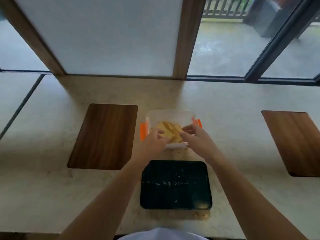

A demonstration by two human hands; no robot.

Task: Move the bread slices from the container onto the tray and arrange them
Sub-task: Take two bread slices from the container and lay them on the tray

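1. Both hands reach into the clear container (170,116): the left hand (154,140) at its left side, the right hand (196,140) at its right, fingers curled around the bread slices (170,130); blur hides whether either truly grips.
2. Bread slices lie inside the container, which has orange clips (142,131) and sits at the tabletop's (233,135) middle.
3. Nearer, the dark tray (175,185) lies bare.
4. Two wooden boards lie well apart: left board (103,135), right board (294,142).
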